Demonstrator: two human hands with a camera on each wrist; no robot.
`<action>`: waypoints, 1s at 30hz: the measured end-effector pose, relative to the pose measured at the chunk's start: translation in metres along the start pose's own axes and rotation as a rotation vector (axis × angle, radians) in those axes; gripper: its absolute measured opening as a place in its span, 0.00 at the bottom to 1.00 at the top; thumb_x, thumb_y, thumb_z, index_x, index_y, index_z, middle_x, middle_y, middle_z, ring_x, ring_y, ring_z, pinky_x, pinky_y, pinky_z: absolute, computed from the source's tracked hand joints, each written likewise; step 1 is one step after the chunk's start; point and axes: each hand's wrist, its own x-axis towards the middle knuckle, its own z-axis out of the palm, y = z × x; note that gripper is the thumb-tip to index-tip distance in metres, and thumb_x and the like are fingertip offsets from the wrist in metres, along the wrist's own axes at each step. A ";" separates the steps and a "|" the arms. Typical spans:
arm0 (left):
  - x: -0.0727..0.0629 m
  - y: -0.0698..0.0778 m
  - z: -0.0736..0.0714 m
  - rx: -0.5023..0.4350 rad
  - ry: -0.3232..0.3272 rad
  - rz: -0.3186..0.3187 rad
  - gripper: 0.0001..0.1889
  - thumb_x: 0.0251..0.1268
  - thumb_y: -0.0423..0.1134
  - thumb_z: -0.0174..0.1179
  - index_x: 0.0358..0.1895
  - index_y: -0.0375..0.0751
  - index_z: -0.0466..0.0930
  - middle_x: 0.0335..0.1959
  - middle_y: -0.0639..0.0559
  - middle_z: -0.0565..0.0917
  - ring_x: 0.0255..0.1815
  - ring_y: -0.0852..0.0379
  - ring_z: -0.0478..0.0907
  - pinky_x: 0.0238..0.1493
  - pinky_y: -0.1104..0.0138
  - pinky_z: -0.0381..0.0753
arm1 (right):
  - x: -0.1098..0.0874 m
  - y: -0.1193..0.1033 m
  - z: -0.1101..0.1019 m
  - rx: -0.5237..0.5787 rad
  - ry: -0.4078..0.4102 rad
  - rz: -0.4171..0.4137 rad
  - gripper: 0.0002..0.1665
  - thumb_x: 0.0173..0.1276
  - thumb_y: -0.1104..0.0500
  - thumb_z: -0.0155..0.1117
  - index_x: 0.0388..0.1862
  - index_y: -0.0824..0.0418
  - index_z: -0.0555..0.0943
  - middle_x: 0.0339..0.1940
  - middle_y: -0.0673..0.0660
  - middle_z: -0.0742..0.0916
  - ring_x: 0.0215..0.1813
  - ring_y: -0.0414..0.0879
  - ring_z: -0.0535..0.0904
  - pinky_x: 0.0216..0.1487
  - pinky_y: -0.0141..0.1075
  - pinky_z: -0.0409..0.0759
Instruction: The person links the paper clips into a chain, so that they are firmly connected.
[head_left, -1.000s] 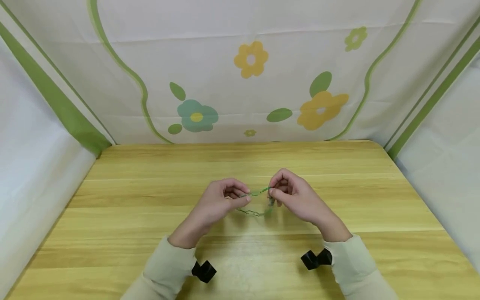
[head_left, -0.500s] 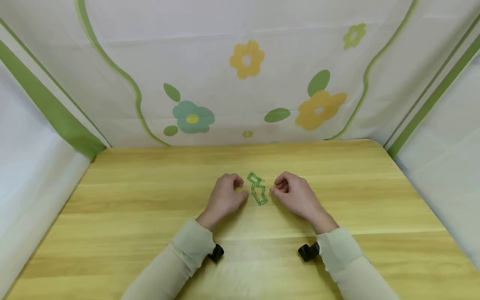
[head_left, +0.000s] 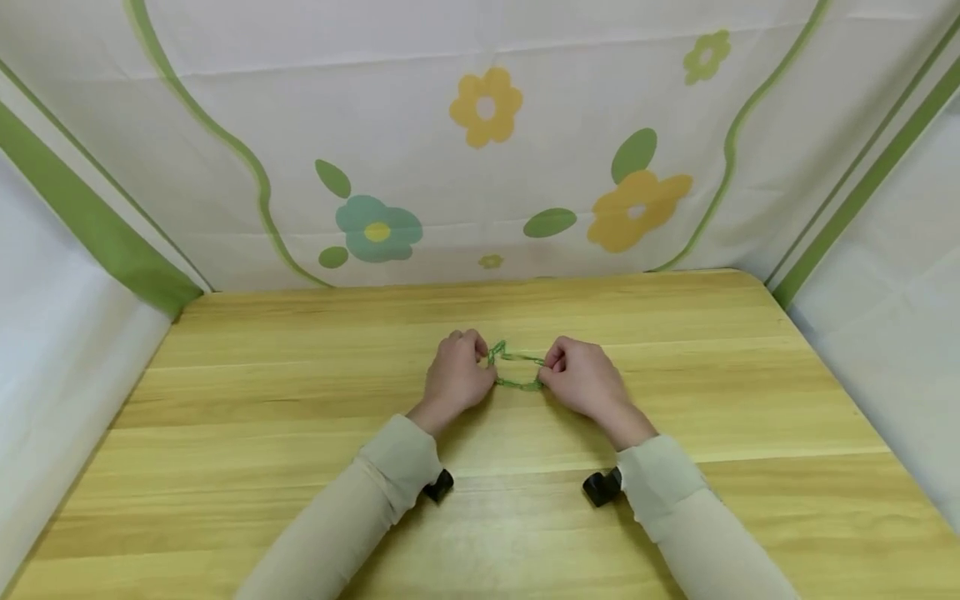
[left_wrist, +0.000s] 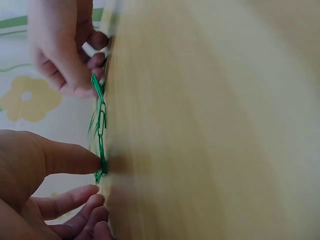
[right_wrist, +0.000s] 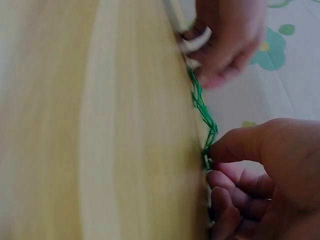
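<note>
A chain of green paper clips (head_left: 517, 386), linked into a loop, lies between the two hands at the middle of the table in the head view. My left hand (head_left: 459, 371) pinches the loop's left end between thumb and fingers. At the opposite end, my right hand (head_left: 585, 377) pinches it the same way. The left wrist view shows the thumb against the paper clip chain (left_wrist: 102, 117), with the fingers just below. In the right wrist view, the paper clip chain (right_wrist: 202, 107) runs from hand to hand close to the tabletop. Fingertips partly hide both ends.
The wooden table (head_left: 300, 467) reaches back to a white curtain (head_left: 420, 125) printed with flowers. White cloth sides with green bands stand left and right. Small black devices (head_left: 602, 489) sit at both wrists, under the sleeves' cuffs.
One second ago both hands held the loop up; half a second ago it lay crumpled on the table between them, let go. Now both pinch its ends and it is spread wider sideways.
</note>
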 end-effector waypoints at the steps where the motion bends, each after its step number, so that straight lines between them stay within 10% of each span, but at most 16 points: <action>1: -0.002 -0.001 -0.001 -0.004 -0.009 -0.005 0.11 0.66 0.33 0.71 0.48 0.39 0.82 0.46 0.46 0.81 0.47 0.49 0.77 0.43 0.59 0.81 | -0.001 0.002 -0.001 0.005 0.000 0.006 0.06 0.73 0.55 0.69 0.40 0.56 0.83 0.32 0.52 0.85 0.33 0.46 0.78 0.36 0.35 0.74; 9: -0.007 -0.002 -0.006 -0.027 -0.046 0.041 0.14 0.68 0.35 0.70 0.53 0.38 0.83 0.51 0.43 0.83 0.52 0.46 0.79 0.51 0.53 0.84 | -0.001 0.005 -0.004 0.020 0.006 -0.007 0.12 0.71 0.50 0.74 0.43 0.56 0.83 0.37 0.53 0.85 0.38 0.47 0.79 0.42 0.39 0.77; 15: 0.006 0.000 -0.005 0.009 -0.021 0.085 0.04 0.72 0.34 0.69 0.43 0.38 0.86 0.44 0.45 0.83 0.43 0.49 0.78 0.38 0.59 0.81 | 0.010 0.002 -0.001 -0.012 0.020 -0.048 0.08 0.73 0.54 0.75 0.43 0.56 0.87 0.45 0.56 0.85 0.46 0.51 0.81 0.51 0.46 0.81; 30: 0.029 -0.004 0.003 -0.076 0.052 -0.042 0.05 0.76 0.36 0.63 0.38 0.42 0.86 0.38 0.48 0.87 0.35 0.53 0.82 0.32 0.63 0.77 | 0.035 0.004 0.003 0.101 0.095 0.154 0.08 0.74 0.47 0.70 0.46 0.47 0.89 0.43 0.51 0.91 0.45 0.49 0.85 0.43 0.40 0.75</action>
